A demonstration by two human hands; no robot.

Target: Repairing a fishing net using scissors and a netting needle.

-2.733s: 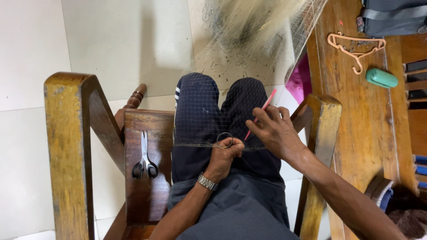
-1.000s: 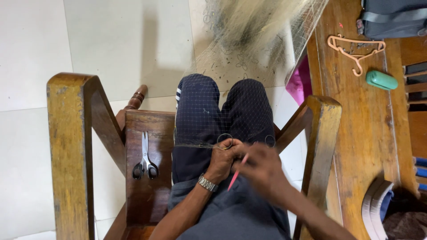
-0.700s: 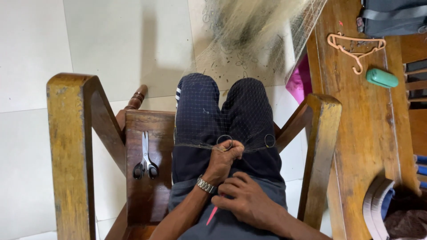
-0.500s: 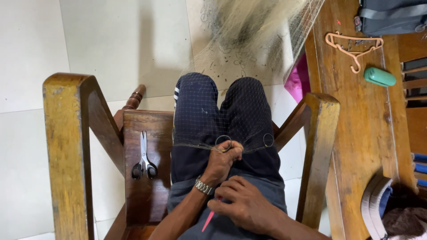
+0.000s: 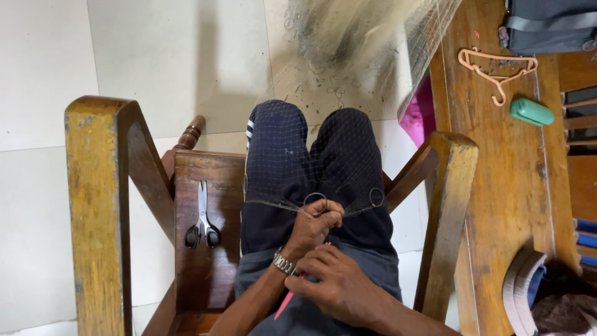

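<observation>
A fine fishing net (image 5: pixel 336 155) lies over my lap and spreads out onto the floor ahead. My left hand (image 5: pixel 317 224), with a metal watch on the wrist, pinches the net's edge cord beside a small metal ring (image 5: pixel 314 199); a second ring (image 5: pixel 376 197) hangs on the edge to the right. Low over my lap, just behind the left wrist, my right hand (image 5: pixel 339 283) grips a thin pink netting needle (image 5: pixel 285 305). I sit in a wooden chair (image 5: pixel 99 205).
Black-handled scissors (image 5: pixel 202 218) lie on the chair seat to my left. On the right a wooden table (image 5: pixel 491 186) carries a peach clothes hanger (image 5: pixel 494 68), a green oblong case (image 5: pixel 532 112) and a dark bag (image 5: pixel 550 25). Pale floor tiles lie beyond.
My right hand came down from up by the right chair arm and drew the pink needle back toward my body, ending behind the left wrist. The left hand kept its hold on the net edge.
</observation>
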